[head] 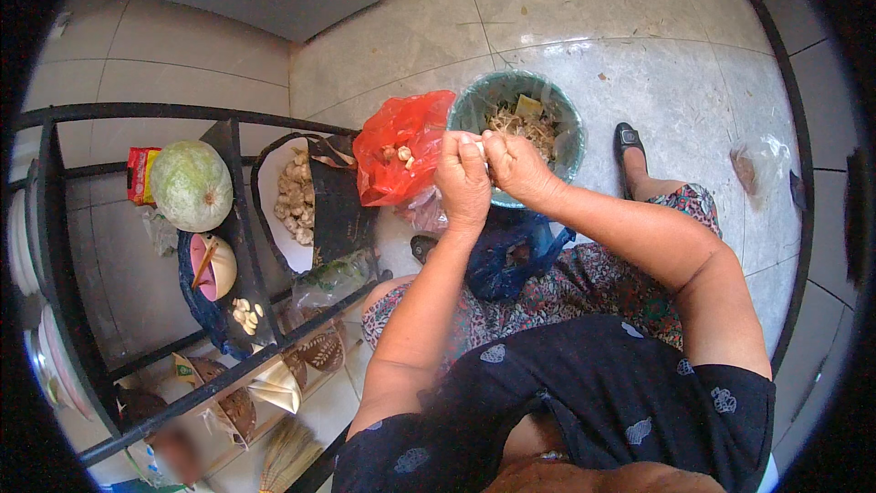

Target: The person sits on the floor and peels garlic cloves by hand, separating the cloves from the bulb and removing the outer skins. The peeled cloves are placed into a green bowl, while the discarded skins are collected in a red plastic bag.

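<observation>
My left hand point(464, 181) and my right hand point(521, 166) meet at the fingertips over the near left rim of a green bin point(578, 144). Between them they pinch a small whitish piece of garlic point(484, 145), mostly hidden by the fingers. The bin has a clear plastic liner and holds dry garlic skins point(525, 129) and a yellow scrap point(529, 106). Left of my hands lies an open red plastic bag point(390, 178) with several garlic pieces point(404, 153) in it. Farther left, a black bag point(342, 219) with a white inside holds many garlic bulbs point(295, 198).
On the black rack point(250, 239) at left are a large winter melon point(191, 186), a pink-lined bowl point(220, 270) with a brown stick, and peeled garlic cloves point(246, 315). A dark blue plastic bag point(510, 253) is between my knees. A clear bag point(751, 164) lies on the floor at right.
</observation>
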A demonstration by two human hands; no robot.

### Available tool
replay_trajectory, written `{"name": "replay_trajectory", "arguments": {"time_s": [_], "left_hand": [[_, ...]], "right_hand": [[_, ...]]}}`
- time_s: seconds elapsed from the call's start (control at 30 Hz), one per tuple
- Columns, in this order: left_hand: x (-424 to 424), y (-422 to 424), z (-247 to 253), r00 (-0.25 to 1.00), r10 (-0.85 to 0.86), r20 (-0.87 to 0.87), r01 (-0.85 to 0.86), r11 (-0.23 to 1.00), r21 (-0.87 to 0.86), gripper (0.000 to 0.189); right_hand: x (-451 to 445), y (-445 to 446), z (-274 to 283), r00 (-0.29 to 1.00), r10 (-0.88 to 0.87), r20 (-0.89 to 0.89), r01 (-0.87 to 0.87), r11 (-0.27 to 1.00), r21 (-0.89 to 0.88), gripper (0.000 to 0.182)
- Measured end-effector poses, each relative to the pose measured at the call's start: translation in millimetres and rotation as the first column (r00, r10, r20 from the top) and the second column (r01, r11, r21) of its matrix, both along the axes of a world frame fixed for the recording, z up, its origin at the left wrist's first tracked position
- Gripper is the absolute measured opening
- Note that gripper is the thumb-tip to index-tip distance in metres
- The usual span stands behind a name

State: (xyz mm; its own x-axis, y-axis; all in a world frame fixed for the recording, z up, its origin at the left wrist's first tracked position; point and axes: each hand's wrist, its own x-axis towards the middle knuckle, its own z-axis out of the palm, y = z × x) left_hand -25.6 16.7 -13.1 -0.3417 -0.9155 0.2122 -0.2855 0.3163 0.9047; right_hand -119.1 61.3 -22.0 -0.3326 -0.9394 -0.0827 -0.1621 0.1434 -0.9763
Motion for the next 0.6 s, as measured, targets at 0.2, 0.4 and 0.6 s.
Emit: {"name": "replay_trajectory", "arguments": {"time_s": [0.2, 0.4, 0.6], "left_hand": [[-0.5, 6.0, -0.3, 0.997, 0.008, 0.082, -0.009, 1.0, 0.006, 0.027], [0.7, -1.2, -24.5, 0.998, 0.031, -0.062, -0.028, 0.998, 0.052, 0.03], [-5.0, -3.3, -12.4, 0.901, 0.211, -0.379, 0.262, 0.432, 0.863, 0.032]], "right_hand": [[8.2, 4.8, -3.2, 0.993, -0.083, 0.087, 0.075, 0.993, 0.094, 0.042], [-9.2, -3.3, -1.2, 0.989, 0.146, 0.032, -0.149, 0.968, 0.204, 0.038], [-21.9, -9.2, -4.3, 0.987, 0.11, 0.119, -0.126, 0.982, 0.137, 0.033]]}}
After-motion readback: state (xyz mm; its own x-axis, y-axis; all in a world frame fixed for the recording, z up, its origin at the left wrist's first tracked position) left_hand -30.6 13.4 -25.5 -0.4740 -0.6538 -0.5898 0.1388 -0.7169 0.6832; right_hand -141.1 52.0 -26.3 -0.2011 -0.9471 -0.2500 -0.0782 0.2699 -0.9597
